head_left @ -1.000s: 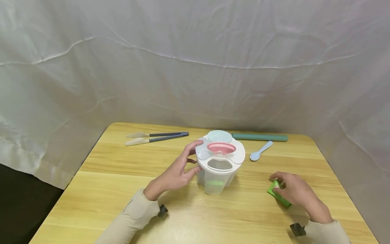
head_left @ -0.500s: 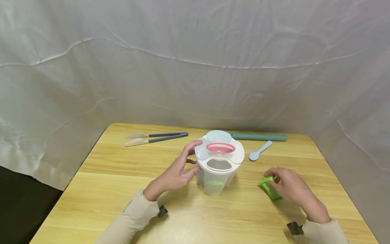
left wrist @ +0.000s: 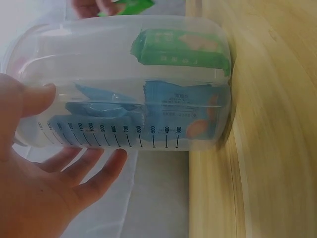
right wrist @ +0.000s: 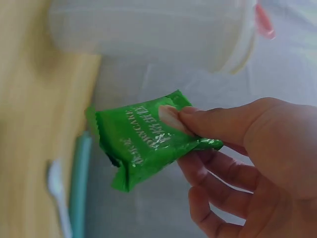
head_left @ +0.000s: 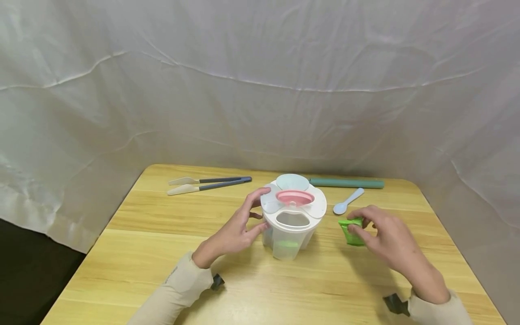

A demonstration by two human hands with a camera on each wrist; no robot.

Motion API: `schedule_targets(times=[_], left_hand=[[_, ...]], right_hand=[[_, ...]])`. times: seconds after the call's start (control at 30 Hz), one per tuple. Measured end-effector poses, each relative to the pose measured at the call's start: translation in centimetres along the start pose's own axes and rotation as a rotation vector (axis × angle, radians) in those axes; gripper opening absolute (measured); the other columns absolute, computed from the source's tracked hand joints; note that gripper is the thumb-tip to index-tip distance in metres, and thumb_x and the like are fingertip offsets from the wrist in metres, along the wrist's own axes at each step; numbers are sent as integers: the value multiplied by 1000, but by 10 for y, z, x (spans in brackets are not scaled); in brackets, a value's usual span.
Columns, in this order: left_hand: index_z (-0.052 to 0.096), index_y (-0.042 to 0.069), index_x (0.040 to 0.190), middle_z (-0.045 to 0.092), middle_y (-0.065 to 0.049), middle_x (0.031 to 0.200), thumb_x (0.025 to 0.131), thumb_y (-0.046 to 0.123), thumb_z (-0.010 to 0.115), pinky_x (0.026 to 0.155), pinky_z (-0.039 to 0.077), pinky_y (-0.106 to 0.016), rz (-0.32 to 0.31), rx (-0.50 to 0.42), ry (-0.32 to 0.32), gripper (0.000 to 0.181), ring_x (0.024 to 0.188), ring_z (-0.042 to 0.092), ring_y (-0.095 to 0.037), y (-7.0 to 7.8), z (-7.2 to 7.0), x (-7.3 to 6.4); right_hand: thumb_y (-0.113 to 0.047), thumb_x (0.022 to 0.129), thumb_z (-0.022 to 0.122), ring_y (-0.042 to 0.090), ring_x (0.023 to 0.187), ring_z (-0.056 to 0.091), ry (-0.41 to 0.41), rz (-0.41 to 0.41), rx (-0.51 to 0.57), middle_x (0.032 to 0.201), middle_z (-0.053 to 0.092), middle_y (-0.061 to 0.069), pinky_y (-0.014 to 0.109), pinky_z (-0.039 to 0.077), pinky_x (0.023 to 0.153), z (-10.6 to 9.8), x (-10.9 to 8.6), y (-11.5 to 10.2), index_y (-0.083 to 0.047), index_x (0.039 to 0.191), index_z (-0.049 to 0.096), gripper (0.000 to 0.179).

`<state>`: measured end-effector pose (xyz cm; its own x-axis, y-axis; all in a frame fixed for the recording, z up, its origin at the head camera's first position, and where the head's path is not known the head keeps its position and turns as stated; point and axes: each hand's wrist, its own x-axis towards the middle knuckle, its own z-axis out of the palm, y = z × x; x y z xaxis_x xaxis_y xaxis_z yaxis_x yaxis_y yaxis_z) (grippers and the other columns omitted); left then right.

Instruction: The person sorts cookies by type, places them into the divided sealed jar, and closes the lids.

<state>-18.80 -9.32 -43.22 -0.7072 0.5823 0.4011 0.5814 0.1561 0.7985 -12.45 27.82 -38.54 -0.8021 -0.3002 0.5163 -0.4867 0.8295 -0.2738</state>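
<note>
A clear container with a white top stands upright on the wooden table. My left hand grips its left side, thumb at the front and fingers round the wall. The pink lid is raised behind an uncovered opening. Through the wall, the left wrist view shows a green packet in one compartment and blue packets in the neighbouring one. To the container's right, my right hand pinches a green snack packet between thumb and fingers, held above the table and apart from the container.
Behind the right hand lies a pale blue spoon. A teal tube-like roll runs along the back edge. Grey tongs with cream tips rest at the back left. Pale fabric hangs round the table.
My right hand has picked the green packet up off the table and brought it left and farther from me, nearer the container. The left hand and container stay in place.
</note>
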Motion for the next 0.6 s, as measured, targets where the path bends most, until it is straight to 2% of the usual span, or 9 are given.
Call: schedule_targets(times=[0.17, 0.3, 0.47, 0.53, 0.6], left_hand=[[21, 17, 170, 27, -12, 179, 102, -6, 68, 107, 62, -43, -9, -5, 0, 85, 152, 50, -39, -1, 0, 0], [21, 17, 170, 28, -12, 179, 103, -5, 67, 107, 62, -42, -6, -4, 2, 84, 151, 51, -38, -1, 0, 0], [22, 17, 170, 28, -12, 179, 103, -4, 68, 107, 62, -41, -8, 0, 2, 84, 152, 51, -38, -1, 0, 0], [22, 17, 170, 28, -12, 179, 103, -4, 68, 107, 62, -41, -9, 1, 2, 84, 152, 51, -38, -1, 0, 0], [22, 17, 170, 28, -12, 179, 103, -4, 68, 107, 62, -40, -7, 4, 4, 84, 151, 51, -38, -1, 1, 0]], right_hand=[[-3, 76, 97, 0, 77, 59, 82, -76, 23, 91, 71, -12, 14, 43, 63, -13, 11, -20, -18, 107, 80, 38], [-1, 75, 97, 2, 78, 63, 113, -116, 60, 94, 74, -10, 11, 43, 61, -20, 19, -33, -16, 108, 81, 40], [2, 72, 95, 2, 80, 65, 154, -173, 127, 98, 78, -9, 10, 50, 72, -28, 26, -43, -16, 109, 82, 43], [0, 76, 95, -2, 82, 65, 164, -183, 178, 99, 79, -7, 9, 51, 78, -32, 29, -46, -16, 109, 82, 39], [-11, 86, 93, -5, 84, 66, 188, -196, 226, 99, 80, -4, 7, 52, 82, -34, 31, -49, -14, 109, 82, 26]])
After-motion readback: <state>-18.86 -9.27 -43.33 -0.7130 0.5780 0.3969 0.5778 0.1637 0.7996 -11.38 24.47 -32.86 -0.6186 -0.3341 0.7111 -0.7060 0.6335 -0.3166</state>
